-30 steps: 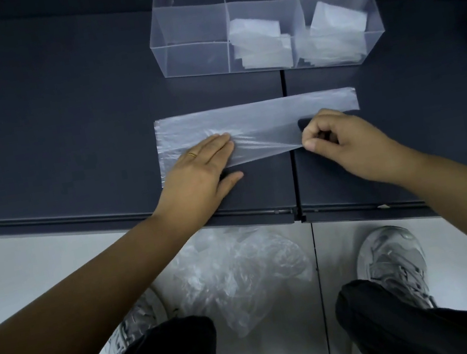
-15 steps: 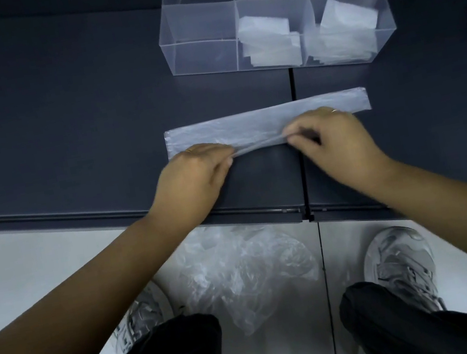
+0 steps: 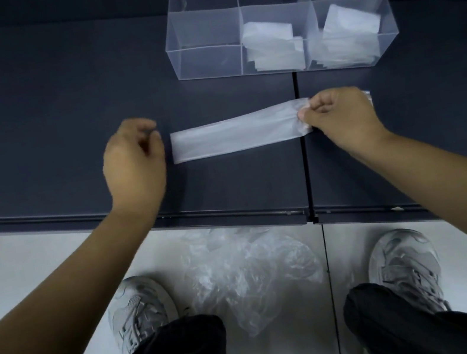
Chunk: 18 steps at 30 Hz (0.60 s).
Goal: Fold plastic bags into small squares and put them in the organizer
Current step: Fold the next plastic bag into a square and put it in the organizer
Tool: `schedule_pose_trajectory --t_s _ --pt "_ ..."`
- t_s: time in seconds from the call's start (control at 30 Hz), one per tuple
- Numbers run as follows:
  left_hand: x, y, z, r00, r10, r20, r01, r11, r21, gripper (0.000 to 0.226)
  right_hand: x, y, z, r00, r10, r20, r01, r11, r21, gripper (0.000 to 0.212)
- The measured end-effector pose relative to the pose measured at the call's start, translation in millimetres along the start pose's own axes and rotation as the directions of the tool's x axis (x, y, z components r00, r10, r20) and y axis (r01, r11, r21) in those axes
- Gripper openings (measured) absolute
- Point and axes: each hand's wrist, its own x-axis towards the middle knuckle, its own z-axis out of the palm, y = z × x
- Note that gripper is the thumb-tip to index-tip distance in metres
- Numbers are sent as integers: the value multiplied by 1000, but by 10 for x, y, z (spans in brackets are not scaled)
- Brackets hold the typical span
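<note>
A clear plastic bag (image 3: 234,134), folded into a long narrow strip, lies flat on the dark table (image 3: 43,116). My right hand (image 3: 340,117) pinches the strip's right end between thumb and fingers. My left hand (image 3: 133,163) hovers just left of the strip's left end, fingers loosely curled, blurred, holding nothing. Behind the strip stands the clear organizer (image 3: 276,18) with three compartments in a row. The left one holds nothing; the middle and right ones hold folded bag squares.
A heap of crumpled clear bags (image 3: 248,271) lies on the pale floor between my two grey shoes, below the table's front edge (image 3: 232,214). A seam (image 3: 306,164) splits the tabletop near the strip's right end.
The bag went from a wide band to a narrow strip as both hands folded its near edge away from me. My left hand then let go and drew off to the left.
</note>
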Motion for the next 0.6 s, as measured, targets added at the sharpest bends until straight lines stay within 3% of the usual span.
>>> schedule_pose_trajectory --t_s 0.07,0.13,0.23,0.33,0.43,0.5,0.6 --pt "-122 128 63 947 320 -24 -315 941 125 19 -2 2 6 1000 -7 -1 7 1000 -21 11" --pt "-239 212 196 856 489 166 -511 850 129 25 -4 -5 12 1000 -6 0 6 999 -35 7" --pt "-347 208 342 773 398 494 -541 821 186 52 -26 -29 22 1000 -6 17 7 997 -82 3" --pt "-401 100 405 739 342 580 -593 739 319 75 -95 -69 30 999 -28 -22 23 976 -218 25" --pt "-402 84 418 735 327 594 -611 699 372 77 -274 -213 134 934 -341 -109 266 865 -425 43" --pt "-401 91 423 735 328 593 -611 698 372 75 -399 -321 326 853 -513 96 494 734 -465 49" --pt "-408 79 419 722 339 604 -625 693 358 75 -503 -285 598 753 -407 517 648 596 -475 63"
